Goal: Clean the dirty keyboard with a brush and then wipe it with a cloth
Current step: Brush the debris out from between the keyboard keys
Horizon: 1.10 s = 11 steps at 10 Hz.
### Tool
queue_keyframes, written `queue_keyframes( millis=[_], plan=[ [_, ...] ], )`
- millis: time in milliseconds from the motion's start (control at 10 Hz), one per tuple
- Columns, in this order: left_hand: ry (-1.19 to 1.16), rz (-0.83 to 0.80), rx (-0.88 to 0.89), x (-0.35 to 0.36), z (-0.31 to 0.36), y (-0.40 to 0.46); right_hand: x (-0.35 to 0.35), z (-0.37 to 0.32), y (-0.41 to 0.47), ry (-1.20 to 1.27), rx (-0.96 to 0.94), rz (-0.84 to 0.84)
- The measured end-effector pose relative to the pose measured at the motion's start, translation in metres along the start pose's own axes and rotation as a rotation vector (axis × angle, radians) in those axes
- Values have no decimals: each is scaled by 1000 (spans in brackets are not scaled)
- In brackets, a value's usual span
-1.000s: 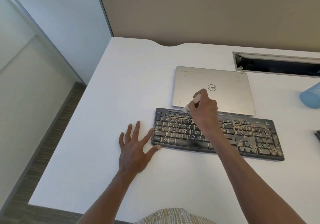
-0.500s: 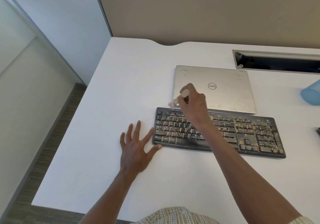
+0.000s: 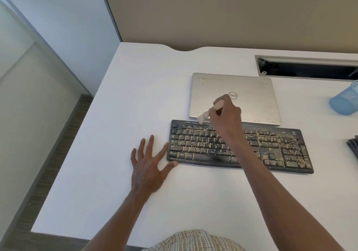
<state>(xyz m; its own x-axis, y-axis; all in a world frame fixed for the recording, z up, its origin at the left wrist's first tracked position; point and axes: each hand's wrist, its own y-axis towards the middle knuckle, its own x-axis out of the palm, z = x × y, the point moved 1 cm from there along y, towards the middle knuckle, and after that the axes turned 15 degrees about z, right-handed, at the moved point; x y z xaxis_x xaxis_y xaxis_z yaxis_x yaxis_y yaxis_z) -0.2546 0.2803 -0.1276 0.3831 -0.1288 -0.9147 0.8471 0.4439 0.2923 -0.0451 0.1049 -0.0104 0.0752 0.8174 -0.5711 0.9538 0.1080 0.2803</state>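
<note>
White laminate covers the one desk (image 3: pixel 108 115), the largest thing in view, set against a beige partition (image 3: pixel 232 10) with a single dark cable slot (image 3: pixel 308 69) cut near its far right. One closed silver laptop (image 3: pixel 251 88) lies flat toward the back of the desk, its round logo facing up. Just in front of it, close but apparently apart, sits one black keyboard (image 3: pixel 280 152), long side running left to right, its keys dusted all over with pale yellowish crumbs, thickest across the letter rows and the number pad. One blue mesh cup (image 3: pixel 345 100) stands at the right edge, cut off by the frame, and below it one dark object (image 3: pixel 353 146) pokes in, too little of it showing to name.

Two bare hands are in view. The left hand (image 3: pixel 149 165) lies flat on the desk with fingers spread wide, its thumb tip touching the keyboard's near left corner and the index finger reaching alongside the left end. The right hand (image 3: pixel 226 117) hovers above the keyboard's far edge, left of centre, fingers curled round the pale handle of one small brush (image 3: pixel 205 116). Its bristles point down and to the left, meeting the top row of keys by the laptop's near edge.
</note>
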Motion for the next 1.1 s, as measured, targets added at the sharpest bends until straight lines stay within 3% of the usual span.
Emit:
queue_keyframes(
  millis=[300, 400, 600, 1100],
  plan=[
    [3, 4, 4, 1, 0, 0, -22, 26, 0, -195, -30, 100],
    [-5, 15, 8, 1, 0, 0, -19, 20, 1, -83, -16, 142],
    [-2, 18, 7, 2, -1, 1, -9, 24, -3, -116, 14, 66],
    [-8, 13, 8, 1, 0, 0, -5, 20, 2, -187, -27, 63]
  ],
)
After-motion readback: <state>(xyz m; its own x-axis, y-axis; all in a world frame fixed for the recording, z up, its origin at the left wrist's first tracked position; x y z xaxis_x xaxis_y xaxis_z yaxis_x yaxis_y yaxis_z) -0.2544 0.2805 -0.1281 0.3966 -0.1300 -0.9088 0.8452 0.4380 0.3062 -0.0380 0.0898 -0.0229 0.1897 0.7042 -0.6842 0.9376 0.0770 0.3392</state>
